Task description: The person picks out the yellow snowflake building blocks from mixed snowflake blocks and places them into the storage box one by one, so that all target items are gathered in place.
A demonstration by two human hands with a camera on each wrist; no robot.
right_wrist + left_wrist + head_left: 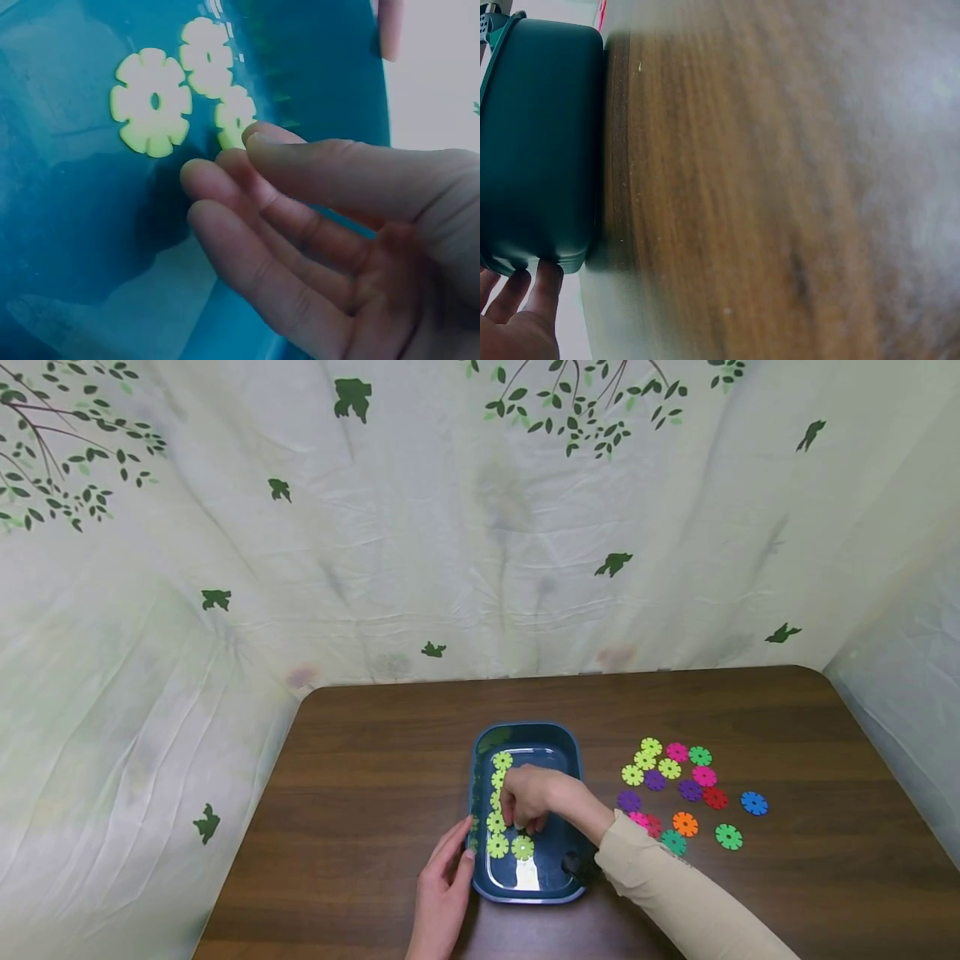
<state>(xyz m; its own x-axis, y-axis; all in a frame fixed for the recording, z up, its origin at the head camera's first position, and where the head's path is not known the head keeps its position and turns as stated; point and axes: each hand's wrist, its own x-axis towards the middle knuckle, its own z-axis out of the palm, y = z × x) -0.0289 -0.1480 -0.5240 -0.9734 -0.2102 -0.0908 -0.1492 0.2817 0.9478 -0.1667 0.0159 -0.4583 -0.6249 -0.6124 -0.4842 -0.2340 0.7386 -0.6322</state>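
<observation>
A blue rectangular tray (551,881) lies on the table with several yellow flower-shaped discs (497,846) in a column along its left side. One more yellow disc (522,847) sits to the right of the column's near end. My left hand (442,889) touches the tray's left wall from outside; its fingertips (549,271) rest against the wall with the fingers fairly straight. Reaching over the tray, my right hand (536,795) has its fingers bent loosely downward. In the right wrist view, the thumb (330,169) is close to the fingertips and no disc shows between them.
Right of the tray, loose flower-shaped discs lie on the brown table (360,793), among them a purple disc (690,790), an orange disc (685,824) and a blue disc (753,803). A white curtain (420,552) with leaf prints hangs behind the table.
</observation>
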